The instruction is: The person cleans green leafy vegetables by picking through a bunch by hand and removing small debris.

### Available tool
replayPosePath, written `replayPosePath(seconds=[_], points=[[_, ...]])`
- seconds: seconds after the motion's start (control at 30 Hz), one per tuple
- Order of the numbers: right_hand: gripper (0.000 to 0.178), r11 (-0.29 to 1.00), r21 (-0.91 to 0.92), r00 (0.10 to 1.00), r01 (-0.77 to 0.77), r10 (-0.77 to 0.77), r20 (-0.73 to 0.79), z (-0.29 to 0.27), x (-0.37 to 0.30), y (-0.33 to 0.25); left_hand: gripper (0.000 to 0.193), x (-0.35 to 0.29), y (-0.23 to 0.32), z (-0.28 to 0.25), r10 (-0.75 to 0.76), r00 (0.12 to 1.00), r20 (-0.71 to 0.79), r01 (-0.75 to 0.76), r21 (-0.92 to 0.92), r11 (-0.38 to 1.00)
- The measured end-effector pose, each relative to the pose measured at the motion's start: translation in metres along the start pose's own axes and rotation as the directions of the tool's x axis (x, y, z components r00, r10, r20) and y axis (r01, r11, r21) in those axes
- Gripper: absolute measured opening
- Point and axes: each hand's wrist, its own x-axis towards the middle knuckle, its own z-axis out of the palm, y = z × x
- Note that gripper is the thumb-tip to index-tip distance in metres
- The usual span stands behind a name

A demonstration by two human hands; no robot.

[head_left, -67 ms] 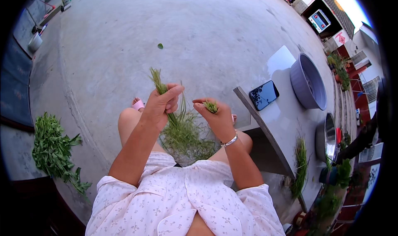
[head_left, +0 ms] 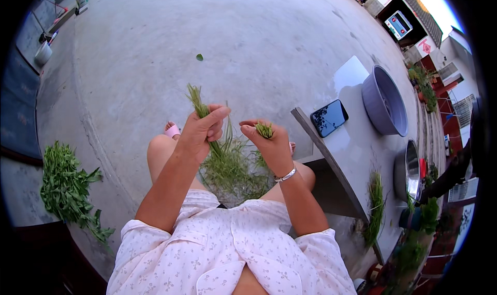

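My left hand is closed around a bunch of thin green stalks; their pale ends stick out above the fist and long strands hang below it. A little to the right, my right hand curls around a smaller bundle of green stems, whose tips show between thumb and fingers. The two hands are apart, above my knees. Beneath them, a loose heap of thin green stalks is spread on the ground between my legs.
At the right, a grey table holds a phone, a purple basin, a metal bowl and more green stalks. A pile of leafy greens lies on the floor at the left. One leaf rests on the concrete ahead.
My right hand has shifted very slightly, with the stem bundle still in it. My left hand stays where it was.
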Motion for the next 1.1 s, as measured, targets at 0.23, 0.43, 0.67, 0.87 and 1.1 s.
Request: replayPosePath(seconds=[0.23, 0.43, 0.67, 0.87, 1.1], points=[[0.015, 0.984, 0.174, 0.998, 0.023, -0.032, 0.052, 0.008, 0.008, -0.001, 0.013, -0.003, 0.001, 0.006, -0.039, 0.999, 0.023, 0.038, 0.044, 0.998], [0.016, 0.976, 0.193, 0.994, -0.106, 0.109, -0.008, 0.006, 0.010, -0.003, 0.012, -0.003, 0.000, 0.000, -0.065, 0.996, 0.068, 0.062, 0.043, 0.997], [0.018, 0.989, 0.143, 0.998, 0.045, -0.052, 0.045, 0.009, 0.006, -0.005, 0.011, -0.004, -0.002, 0.005, -0.069, 0.996, 0.053, 0.067, 0.048, 0.997], [0.013, 0.993, 0.120, 0.996, 0.018, -0.028, 0.088, 0.003, 0.006, -0.001, 0.010, -0.003, -0.003, 0.002, -0.087, 0.993, 0.084, 0.081, 0.077, 0.994], [0.019, 0.993, 0.117, 0.999, -0.032, 0.035, -0.020, -0.004, 0.011, -0.003, 0.010, -0.004, 0.000, 0.002, -0.148, 0.981, 0.127, 0.137, 0.096, 0.986]])
